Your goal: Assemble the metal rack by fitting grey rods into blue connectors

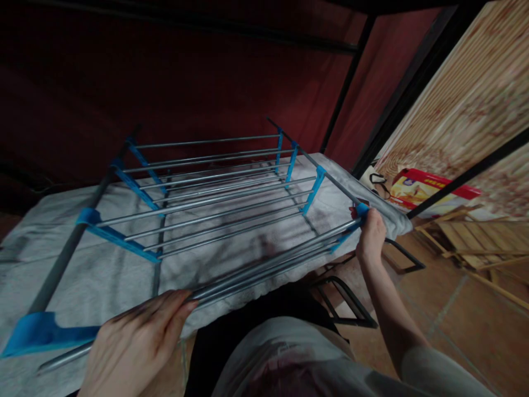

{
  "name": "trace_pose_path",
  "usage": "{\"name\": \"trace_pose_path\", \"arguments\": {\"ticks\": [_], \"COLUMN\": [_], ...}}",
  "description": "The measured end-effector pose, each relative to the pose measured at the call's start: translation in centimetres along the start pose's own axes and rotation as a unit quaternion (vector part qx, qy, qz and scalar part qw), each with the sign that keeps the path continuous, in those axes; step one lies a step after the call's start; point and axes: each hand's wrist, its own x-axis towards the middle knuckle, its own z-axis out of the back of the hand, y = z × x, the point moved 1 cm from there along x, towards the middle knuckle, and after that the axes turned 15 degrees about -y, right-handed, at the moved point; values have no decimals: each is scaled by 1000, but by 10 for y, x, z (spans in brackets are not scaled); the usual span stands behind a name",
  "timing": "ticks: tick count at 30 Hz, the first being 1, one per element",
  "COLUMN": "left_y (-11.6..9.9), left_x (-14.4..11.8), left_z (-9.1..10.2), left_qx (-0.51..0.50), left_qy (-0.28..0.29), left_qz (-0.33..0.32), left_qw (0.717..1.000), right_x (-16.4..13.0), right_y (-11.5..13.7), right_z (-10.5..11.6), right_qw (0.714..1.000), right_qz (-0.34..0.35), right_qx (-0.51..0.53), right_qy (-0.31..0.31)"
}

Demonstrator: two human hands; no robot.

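Note:
A rack of grey metal tubes and blue plastic brackets lies across a pale cloth [264, 209]. It looks like a shoe rack [206, 193], with several tiers between two long side poles. My left hand [140, 336] is closed around metal tubes [264, 267] of the nearest tier. One tube's end [61, 358] sticks out left of that hand, beside a blue corner bracket [33, 331]. At the near right corner, my right hand [372, 237] is wrapped round another blue bracket [362, 210], where the tubes meet the side pole [339, 187]. Its fingertips are partly hidden.
A dark red panel [185, 71] rises behind the cloth, with a black metal frame [345, 82] around it. On the right are a red and yellow box [430, 187] and a folded wooden piece [475, 237] on the tiled floor. Black metal legs [347, 303] jut out below.

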Motion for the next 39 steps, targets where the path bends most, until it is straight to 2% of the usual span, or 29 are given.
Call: {"name": "trace_pose_path", "arguments": {"ticks": [2,4,5,7,10,12,14,16,18,20,22,27,29,31,33,34,36,38,39], "left_y": [-3,-6,-8,-12,-18,-22,-26,-30,-34,-36,-38,-43,-47,-49,-46,-42,-27,-7,3], "left_x": [3,4,5,7,9,10,11,12,11,11,10,9,1,-12,-30,-39,-51,-56,-56], "left_z": [0,1,2,3,4,4,4,3,2,1,0,5,10,17,25,29,36,41,41], "left_qx": [-5,-14,-15,-5,20,35,47,53,56,57,58,49,42,50,82,102,114,49,-5], "left_qy": [8,17,18,10,4,8,10,12,16,23,26,3,-35,-120,-247,-315,-423,-472,-468], "left_qz": [16,32,37,38,27,29,37,44,46,46,48,78,91,101,138,177,289,412,467], "left_qw": [1000,999,999,999,999,999,998,998,997,997,997,996,994,986,956,927,852,778,750], "right_x": [-2,-5,-8,-14,-29,-47,-73,-104,-132,-151,-160,-157,-155,-154,-154,-154,-154,-154,-154], "right_y": [-1,0,3,13,41,62,83,102,117,128,135,148,151,153,154,154,153,152,152], "right_z": [0,2,4,9,16,16,13,9,6,2,-2,-14,-16,-17,-17,-18,-18,-19,-19], "right_qw": [997,997,999,995,961,944,916,861,800,759,732,672,659,655,654,653,652,651,652], "right_qz": [-42,-36,-6,100,272,326,351,401,465,515,551,605,609,610,613,615,619,619,619], "right_qx": [61,67,52,14,8,37,81,113,118,108,96,75,78,84,85,82,73,71,73], "right_qy": [10,8,2,-22,-46,43,179,291,360,384,389,421,434,438,436,434,432,433,432]}}
